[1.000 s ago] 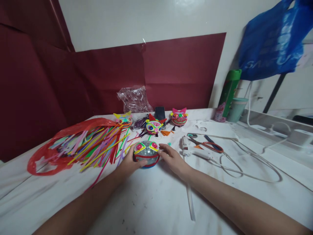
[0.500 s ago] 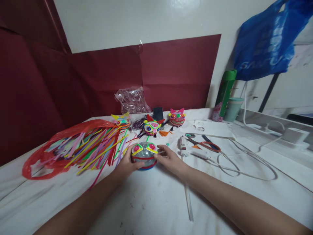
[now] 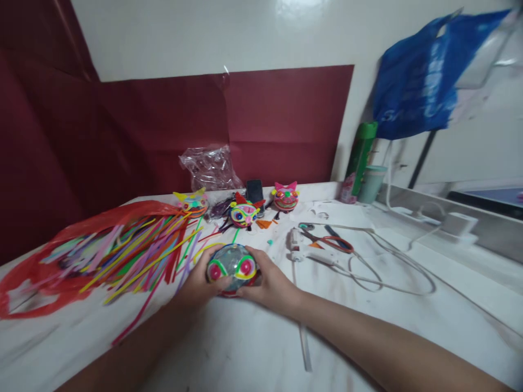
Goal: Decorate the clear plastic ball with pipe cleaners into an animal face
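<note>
Between my two hands is a clear round ball [image 3: 231, 262] decorated as a face, with pink eyes ringed in white, green and yellow. My left hand [image 3: 203, 279] grips its left side, the thumb across the lower front. From the right, my right hand [image 3: 265, 279] is wrapped round the ball, fingers behind and thumb low. The ball's underside is largely hidden by the hands. Just behind it stands a colourful lion-like head [image 3: 244, 212] with red ears. A pink head [image 3: 285, 197] and a yellow-eared head [image 3: 192, 202] sit farther back.
Many coloured pipe cleaners [image 3: 134, 250] spill from a red plastic bag [image 3: 28, 305] on the left. To the right lie a white glue gun [image 3: 314, 253], orange-handled scissors [image 3: 341, 243] and looping cable. A phone [image 3: 255, 191], green spray can [image 3: 363, 149] and cup [image 3: 372, 184] stand behind.
The ball has been tipped toward me, so its eyes sit lower and more of its top shows. My hands have closed farther round it. The whole view has shifted slightly.
</note>
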Tool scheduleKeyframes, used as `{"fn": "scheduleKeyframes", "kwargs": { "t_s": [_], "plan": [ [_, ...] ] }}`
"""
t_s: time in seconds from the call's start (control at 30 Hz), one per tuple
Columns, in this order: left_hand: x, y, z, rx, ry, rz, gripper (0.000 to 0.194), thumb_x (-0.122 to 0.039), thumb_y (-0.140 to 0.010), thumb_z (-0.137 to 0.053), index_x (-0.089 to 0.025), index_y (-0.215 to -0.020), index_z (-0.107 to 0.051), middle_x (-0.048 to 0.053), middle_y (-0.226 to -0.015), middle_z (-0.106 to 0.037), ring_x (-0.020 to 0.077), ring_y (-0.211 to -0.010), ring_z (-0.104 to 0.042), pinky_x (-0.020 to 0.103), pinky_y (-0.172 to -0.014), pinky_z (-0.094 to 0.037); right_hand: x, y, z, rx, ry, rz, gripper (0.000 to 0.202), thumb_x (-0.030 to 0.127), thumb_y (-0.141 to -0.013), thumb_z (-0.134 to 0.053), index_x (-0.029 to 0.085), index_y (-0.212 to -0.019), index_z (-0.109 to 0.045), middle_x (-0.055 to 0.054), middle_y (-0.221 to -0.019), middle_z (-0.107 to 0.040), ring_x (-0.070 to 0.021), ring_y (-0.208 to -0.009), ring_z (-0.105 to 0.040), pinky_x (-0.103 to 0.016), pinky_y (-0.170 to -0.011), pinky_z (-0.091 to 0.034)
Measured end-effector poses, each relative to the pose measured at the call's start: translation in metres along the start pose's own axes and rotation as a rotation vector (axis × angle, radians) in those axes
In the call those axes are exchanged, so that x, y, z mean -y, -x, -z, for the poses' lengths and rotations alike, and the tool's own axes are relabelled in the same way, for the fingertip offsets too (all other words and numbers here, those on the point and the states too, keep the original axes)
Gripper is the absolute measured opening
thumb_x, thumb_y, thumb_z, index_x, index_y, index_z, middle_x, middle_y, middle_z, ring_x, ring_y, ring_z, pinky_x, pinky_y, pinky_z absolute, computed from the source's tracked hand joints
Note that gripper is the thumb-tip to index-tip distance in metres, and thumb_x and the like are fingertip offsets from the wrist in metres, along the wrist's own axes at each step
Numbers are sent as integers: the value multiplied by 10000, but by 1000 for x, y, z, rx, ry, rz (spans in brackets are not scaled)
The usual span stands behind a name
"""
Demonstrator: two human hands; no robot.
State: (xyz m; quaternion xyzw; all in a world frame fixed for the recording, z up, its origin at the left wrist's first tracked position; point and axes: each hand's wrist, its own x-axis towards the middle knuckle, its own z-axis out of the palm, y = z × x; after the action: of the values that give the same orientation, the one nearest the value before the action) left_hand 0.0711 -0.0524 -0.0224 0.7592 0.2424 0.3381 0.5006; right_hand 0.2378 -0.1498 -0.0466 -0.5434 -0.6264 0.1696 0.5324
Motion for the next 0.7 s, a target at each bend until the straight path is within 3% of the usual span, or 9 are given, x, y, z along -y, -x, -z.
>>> {"fn": "scheduleKeyframes", "kwargs": {
  "t_s": [0.1,0.2,0.43,0.53,0.7],
  "plan": [
    [-3,-1,-1,-31,28,-14,678,-341,-593,-729,-186,-1201,-473,109,-1183,-594,310,-1070,-578,408,-869,-500,4,0,1,12,78,45,877,333,-578,-810,195,-1325,-372,-122,-1249,-479,-261,-1170,-473,-410,-1013,-391],
    [2,-1,-4,-108,29,-37,684,-362,-573,-721,-193,-1191,-482,109,-1204,-578,318,-1095,-558,439,-909,-472,4,-1,2,24,129,97,897,325,-563,-822,193,-1324,-365,-129,-1265,-467,-263,-1190,-455,-402,-1021,-388],
    [16,2,-9,-206,-156,-156,716,-199,-581,-688,-183,-1246,-425,127,-1290,-503,317,-1209,-467,472,-1015,-379,-2,-1,2,21,120,208,855,313,-648,-780,227,-1351,-300,-139,-1317,-421,-271,-1237,-415,-432,-1047,-358],
    [20,1,-8,-179,-102,-192,804,-217,-585,-721,-184,-1299,-354,150,-1349,-441,320,-1243,-439,450,-1022,-383,-4,-3,4,-7,109,194,843,324,-674,-760,241,-1366,-286,-136,-1336,-410,-278,-1254,-401,-448,-1059,-344],
    [17,0,-6,-112,-213,-114,848,-234,-570,-743,-173,-1317,-345,155,-1355,-448,325,-1250,-440,441,-1016,-403,-11,-5,9,21,69,68,795,290,-708,-722,227,-1375,-295,-144,-1350,-412,-285,-1257,-412,-468,-1041,-367]
  ]
}}
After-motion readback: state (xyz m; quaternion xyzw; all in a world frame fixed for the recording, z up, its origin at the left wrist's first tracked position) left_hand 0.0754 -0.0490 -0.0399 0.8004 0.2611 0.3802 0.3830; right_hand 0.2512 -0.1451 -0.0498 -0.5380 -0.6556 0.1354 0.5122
